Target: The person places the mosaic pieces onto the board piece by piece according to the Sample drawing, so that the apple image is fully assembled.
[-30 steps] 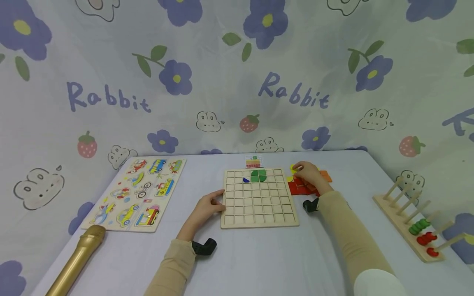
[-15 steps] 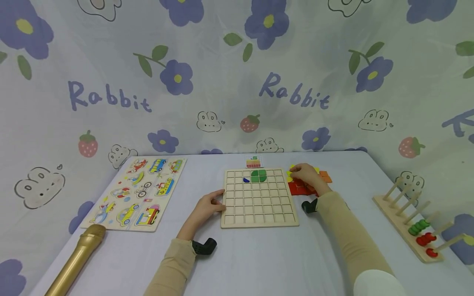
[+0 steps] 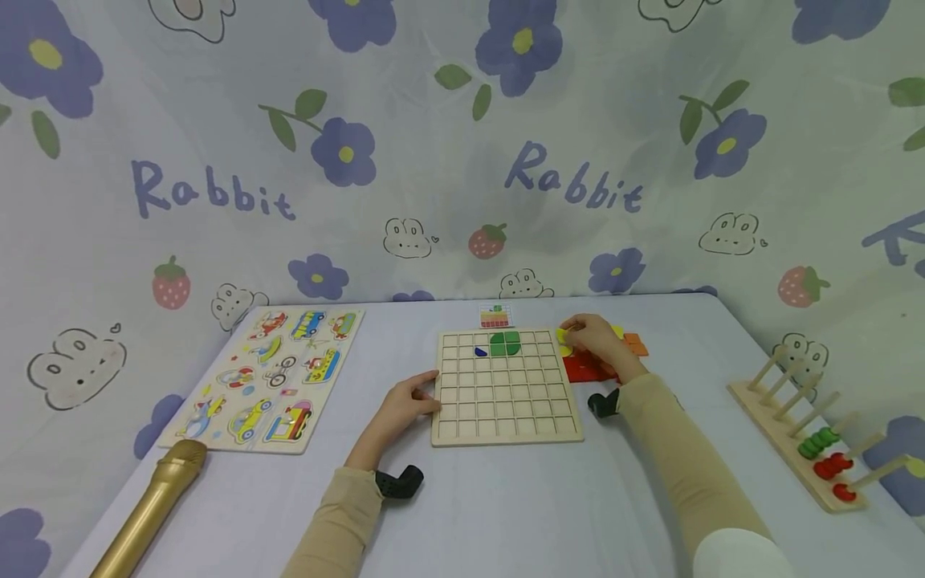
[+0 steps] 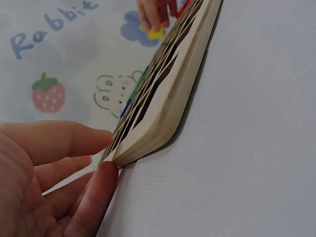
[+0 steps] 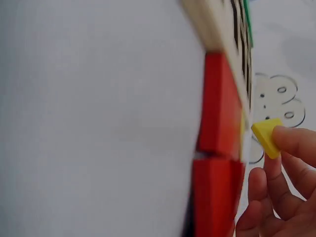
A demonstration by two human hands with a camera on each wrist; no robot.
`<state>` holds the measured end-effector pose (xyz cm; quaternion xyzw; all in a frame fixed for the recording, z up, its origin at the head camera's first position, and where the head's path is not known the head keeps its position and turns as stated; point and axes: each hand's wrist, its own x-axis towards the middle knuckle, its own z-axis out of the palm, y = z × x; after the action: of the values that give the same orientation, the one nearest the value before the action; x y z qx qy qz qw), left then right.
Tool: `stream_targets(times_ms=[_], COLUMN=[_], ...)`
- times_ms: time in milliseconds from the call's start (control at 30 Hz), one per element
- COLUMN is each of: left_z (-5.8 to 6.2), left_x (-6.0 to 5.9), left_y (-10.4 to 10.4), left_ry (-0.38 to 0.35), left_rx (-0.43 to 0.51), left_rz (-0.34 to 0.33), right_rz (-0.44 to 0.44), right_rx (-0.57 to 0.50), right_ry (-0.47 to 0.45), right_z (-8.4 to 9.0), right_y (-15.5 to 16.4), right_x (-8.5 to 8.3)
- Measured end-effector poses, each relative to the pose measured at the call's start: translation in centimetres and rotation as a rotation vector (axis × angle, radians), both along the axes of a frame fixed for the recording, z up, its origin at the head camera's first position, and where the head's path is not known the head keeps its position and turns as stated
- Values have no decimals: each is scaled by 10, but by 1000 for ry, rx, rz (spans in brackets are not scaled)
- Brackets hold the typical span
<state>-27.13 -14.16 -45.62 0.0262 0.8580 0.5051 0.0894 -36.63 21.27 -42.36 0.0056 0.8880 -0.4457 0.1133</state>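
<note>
My left hand (image 3: 401, 404) rests at the left edge of a square wooden grid board (image 3: 506, 401). Its index finger and thumb touch that edge at separate spots, as the left wrist view also shows. Green pieces (image 3: 504, 344) forming a rounded shape and a small blue piece (image 3: 480, 352) lie in the board's upper cells. Beyond the board's upper right edge, my right hand (image 3: 596, 335) pinches a yellow tile (image 5: 267, 137) between thumb and fingers. Under and beside that hand lie red tiles (image 3: 584, 368), other yellow pieces and orange tiles (image 3: 636, 344), partly hidden by it.
A small pattern card (image 3: 495, 315) lies behind the board. To the left are a vehicle picture puzzle (image 3: 270, 377) and a gold microphone (image 3: 148, 510). A wooden peg rack (image 3: 795, 445) with green and red beads stands at the right.
My right hand has shifted slightly left toward the board, bringing the yellow tile away from the loose pieces. The left hand and board have stayed put.
</note>
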Motion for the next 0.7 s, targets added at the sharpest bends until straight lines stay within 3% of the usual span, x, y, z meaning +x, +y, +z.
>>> stream_targets(times_ms=[333,567,700], left_z=[2,-1,-3], left_x=[-3,-4,-4], left_y=[-4,-3,-2], left_ry=[-10,-9,-12], left_rx=[-9,-6,2], left_rz=[14,5,-3], right_rz=[86,231,287], right_rx=[-237,-266,-202], right_ry=[-53,31,78], right_z=[18,13,10], right_y=[-59,-118,-146], right_x=[-2,0,2])
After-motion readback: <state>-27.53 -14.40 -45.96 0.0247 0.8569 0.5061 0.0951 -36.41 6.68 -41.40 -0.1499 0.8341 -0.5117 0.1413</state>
